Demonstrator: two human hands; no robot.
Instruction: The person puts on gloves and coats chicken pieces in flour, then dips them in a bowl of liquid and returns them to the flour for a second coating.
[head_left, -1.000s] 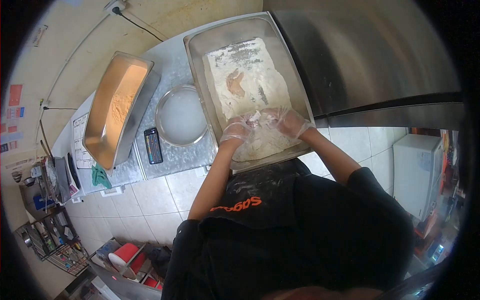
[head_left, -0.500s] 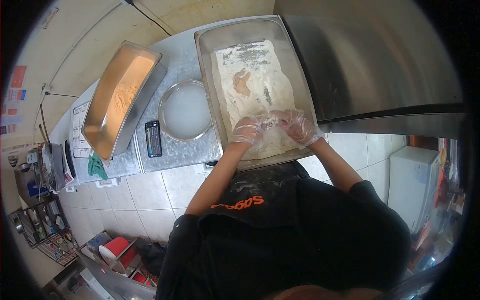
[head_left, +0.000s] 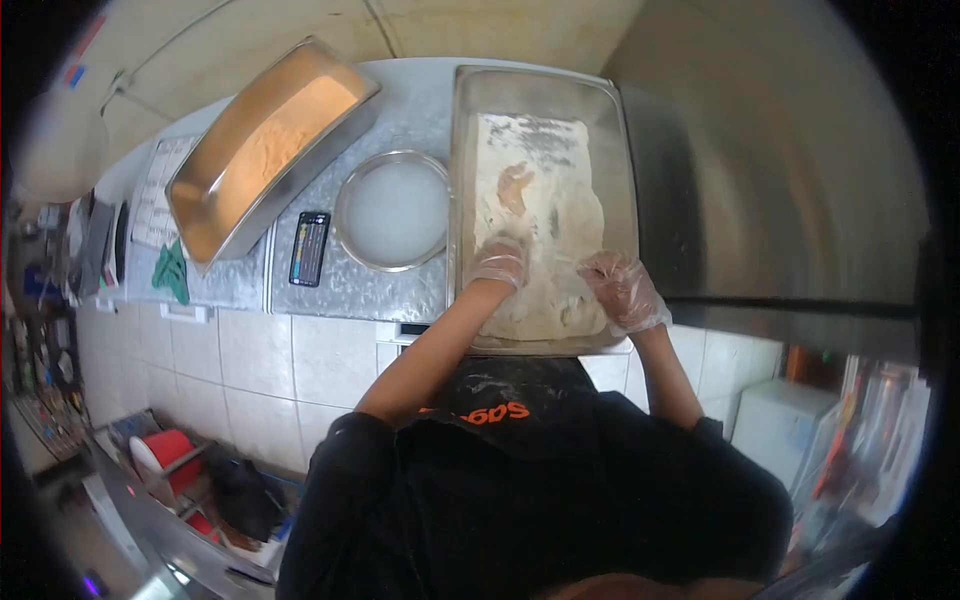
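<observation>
I see my left hand (head_left: 500, 263) in a thin clear glove, low in the middle of the frame. It is pressed down into the white flour (head_left: 556, 235). I cannot tell if its fingers are shut on anything. My right hand (head_left: 622, 290), gloved too, is just to the right of it, by the right wall of the tray. Its fingers are bent a little and apart, and they touch the flour with nothing in them. The flour lies in a big metal tray (head_left: 530, 76). A brownish piece of food (head_left: 514, 187) lies on the flour, higher up than my left hand. Left of the tray, a round bowl (head_left: 392, 210) stands on the worktop (head_left: 420, 110). A dark phone (head_left: 309, 248) is left of the bowl. A pan of orange crumbs (head_left: 270, 145) is at the upper left.
</observation>
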